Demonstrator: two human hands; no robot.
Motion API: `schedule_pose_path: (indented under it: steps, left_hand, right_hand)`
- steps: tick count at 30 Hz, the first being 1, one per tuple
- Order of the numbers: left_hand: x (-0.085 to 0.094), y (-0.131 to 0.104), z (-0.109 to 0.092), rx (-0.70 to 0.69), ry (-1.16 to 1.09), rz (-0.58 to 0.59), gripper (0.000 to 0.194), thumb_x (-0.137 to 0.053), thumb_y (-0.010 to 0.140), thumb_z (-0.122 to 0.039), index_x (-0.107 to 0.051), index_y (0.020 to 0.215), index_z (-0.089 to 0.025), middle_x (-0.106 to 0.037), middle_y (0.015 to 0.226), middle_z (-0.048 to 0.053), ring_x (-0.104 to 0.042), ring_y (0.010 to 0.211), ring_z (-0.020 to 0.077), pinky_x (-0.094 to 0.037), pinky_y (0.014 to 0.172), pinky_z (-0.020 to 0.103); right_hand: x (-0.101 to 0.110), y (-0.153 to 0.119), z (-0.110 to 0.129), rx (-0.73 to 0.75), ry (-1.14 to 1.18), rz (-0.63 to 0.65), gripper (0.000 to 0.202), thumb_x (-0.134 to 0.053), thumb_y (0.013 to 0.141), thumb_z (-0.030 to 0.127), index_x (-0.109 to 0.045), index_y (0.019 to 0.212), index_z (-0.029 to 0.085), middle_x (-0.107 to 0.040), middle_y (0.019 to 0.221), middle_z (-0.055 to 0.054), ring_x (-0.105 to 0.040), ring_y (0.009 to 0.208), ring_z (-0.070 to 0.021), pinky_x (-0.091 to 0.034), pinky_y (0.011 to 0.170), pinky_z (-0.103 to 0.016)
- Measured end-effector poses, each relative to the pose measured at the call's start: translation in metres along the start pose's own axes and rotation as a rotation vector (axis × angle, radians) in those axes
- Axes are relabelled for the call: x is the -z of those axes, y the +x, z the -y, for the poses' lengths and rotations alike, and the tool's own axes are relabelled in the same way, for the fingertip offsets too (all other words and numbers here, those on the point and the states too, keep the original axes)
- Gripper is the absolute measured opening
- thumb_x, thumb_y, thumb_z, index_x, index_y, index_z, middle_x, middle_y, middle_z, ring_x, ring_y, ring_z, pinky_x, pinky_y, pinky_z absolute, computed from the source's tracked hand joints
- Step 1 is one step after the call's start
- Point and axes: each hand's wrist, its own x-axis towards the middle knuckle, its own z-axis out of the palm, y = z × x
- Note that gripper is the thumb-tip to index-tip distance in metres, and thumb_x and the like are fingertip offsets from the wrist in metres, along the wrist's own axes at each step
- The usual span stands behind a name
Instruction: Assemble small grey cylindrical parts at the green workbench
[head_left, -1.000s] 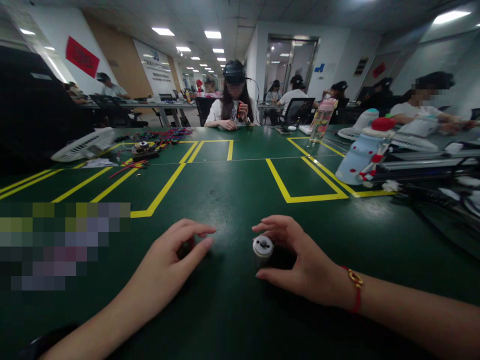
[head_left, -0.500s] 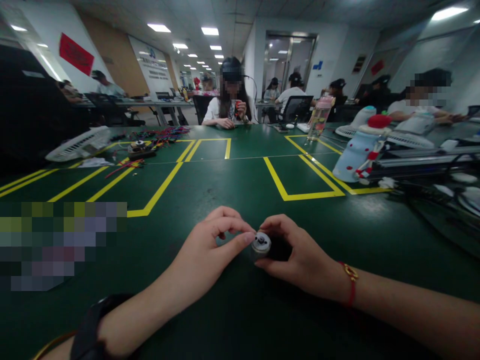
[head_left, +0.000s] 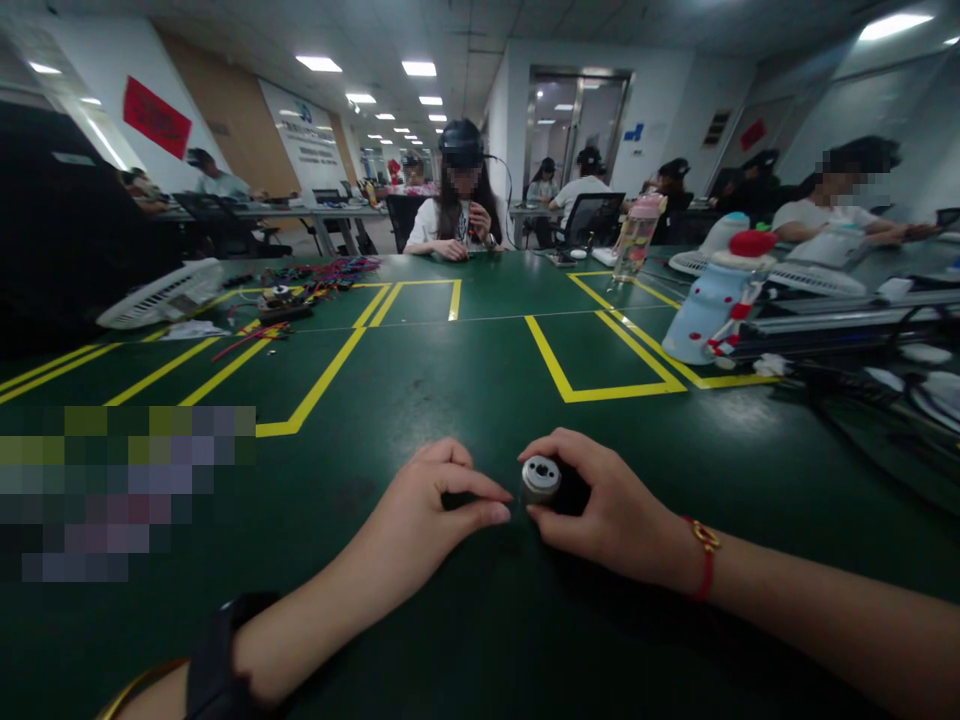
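Observation:
A small cylindrical metal motor (head_left: 541, 479) stands upright on the green table, its round top face with dark holes turned up toward me. My right hand (head_left: 600, 505) grips it between thumb and fingers from the right. Just left of the motor and apart from it is my left hand (head_left: 442, 505), low over the tabletop. Its thumb and index fingertips are brought together in a pinch. Whatever lies between those fingertips is too small to make out.
Yellow tape lines (head_left: 622, 393) mark the green table. Back left lie wires (head_left: 330, 270) and a white fan (head_left: 161, 293). On the right stand a blue bottle (head_left: 701, 310), a clear pink-lidded bottle (head_left: 637, 240) and black cables (head_left: 847, 410). Across the table sits a person (head_left: 457, 215).
My left hand's fingertips have come off the motor's top and moved slightly down beside it. My right hand, with the motor, has shifted a little to the right.

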Motion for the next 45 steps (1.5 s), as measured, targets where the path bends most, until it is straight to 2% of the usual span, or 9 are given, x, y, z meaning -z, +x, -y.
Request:
schedule_pose_path:
  steps: [7,13,19,26,30,33,38,41,45]
  left_hand:
    - [-0.007,0.003,0.003,-0.07,0.162,0.054,0.016,-0.075,0.083,-0.036,-0.08,0.098,-0.037,-0.06,0.083,0.0,-0.057,0.086,0.0208,-0.042,0.076,0.033]
    - [0.032,-0.012,0.004,0.121,0.087,-0.11,0.033,-0.055,0.094,-0.048,-0.074,0.113,-0.029,-0.068,0.094,0.003,-0.063,0.083,0.0209,-0.046,0.073,0.031]
    - [0.074,-0.043,0.032,0.414,0.062,-0.302,0.041,-0.058,0.089,-0.058,-0.073,0.11,-0.026,-0.065,0.074,-0.003,-0.059,0.071,0.0194,-0.043,0.061,0.025]
    - [0.07,-0.046,0.034,0.418,0.027,-0.383,0.033,-0.062,0.086,-0.055,-0.075,0.1,-0.027,-0.058,0.063,-0.006,-0.055,0.063,0.016,-0.04,0.058,0.022]
    - [0.069,-0.045,0.033,0.408,0.04,-0.371,0.037,-0.061,0.086,-0.057,-0.075,0.101,-0.026,-0.064,0.069,-0.005,-0.059,0.065,0.0172,-0.043,0.059,0.023]
    - [0.07,-0.045,0.035,0.411,0.092,-0.364,0.038,-0.059,0.087,-0.058,-0.075,0.101,-0.026,-0.069,0.072,-0.004,-0.061,0.067,0.0186,-0.044,0.059,0.023]
    - [0.07,-0.045,0.036,0.368,0.183,-0.329,0.034,-0.058,0.088,-0.056,-0.075,0.096,-0.027,-0.077,0.09,-0.002,-0.067,0.085,0.0243,-0.048,0.073,0.029]
    - [0.068,-0.045,0.036,0.343,0.183,-0.338,0.035,-0.057,0.088,-0.057,-0.074,0.094,-0.028,-0.077,0.091,-0.001,-0.067,0.089,0.0261,-0.048,0.08,0.033]
    - [0.066,-0.045,0.04,0.329,0.157,-0.335,0.036,-0.056,0.088,-0.058,-0.074,0.094,-0.027,-0.077,0.096,0.0,-0.067,0.092,0.0268,-0.047,0.081,0.034]
  right_hand:
    - [-0.001,0.0,-0.001,-0.015,0.023,0.03,0.032,-0.066,0.076,0.023,-0.06,0.108,0.02,-0.063,0.103,-0.004,-0.058,0.09,-0.0134,-0.049,0.079,-0.029]
    - [0.012,-0.004,-0.005,-0.042,-0.025,-0.026,0.036,-0.068,0.08,0.033,-0.06,0.113,0.021,-0.065,0.108,-0.005,-0.062,0.094,-0.0151,-0.051,0.083,-0.031]
    - [0.093,-0.025,-0.071,-0.368,-0.406,-0.376,0.052,-0.06,0.084,0.045,-0.056,0.129,0.018,-0.065,0.114,-0.012,-0.065,0.092,-0.0217,-0.052,0.079,-0.036]
    - [0.17,-0.062,-0.13,-0.572,-0.799,-0.508,0.05,-0.056,0.082,0.046,-0.059,0.12,0.015,-0.062,0.117,-0.021,-0.062,0.105,-0.0346,-0.048,0.086,-0.048]
    - [0.136,-0.05,-0.096,-0.357,-0.903,-0.547,0.051,-0.061,0.082,0.049,-0.059,0.122,0.018,-0.057,0.129,-0.019,-0.044,0.131,-0.0383,-0.032,0.107,-0.058]
    - [0.076,-0.03,-0.048,-0.06,-0.624,-0.224,0.044,-0.061,0.086,0.047,-0.063,0.123,0.022,-0.059,0.129,-0.013,-0.051,0.123,-0.0288,-0.037,0.106,-0.051]
    - [-0.002,0.002,0.005,0.004,-0.24,0.178,0.037,-0.065,0.086,0.051,-0.072,0.115,0.029,-0.063,0.121,-0.007,-0.054,0.11,-0.0231,-0.043,0.095,-0.044]
    - [0.003,0.01,0.003,-0.001,-0.232,0.159,0.025,-0.058,0.091,0.046,-0.074,0.097,0.028,-0.067,0.109,-0.004,-0.056,0.103,-0.0199,-0.043,0.092,-0.042]
    - [0.07,-0.001,-0.032,-0.068,-0.471,-0.185,0.025,-0.055,0.092,0.042,-0.07,0.094,0.022,-0.068,0.104,-0.007,-0.059,0.1,-0.0206,-0.043,0.092,-0.039]
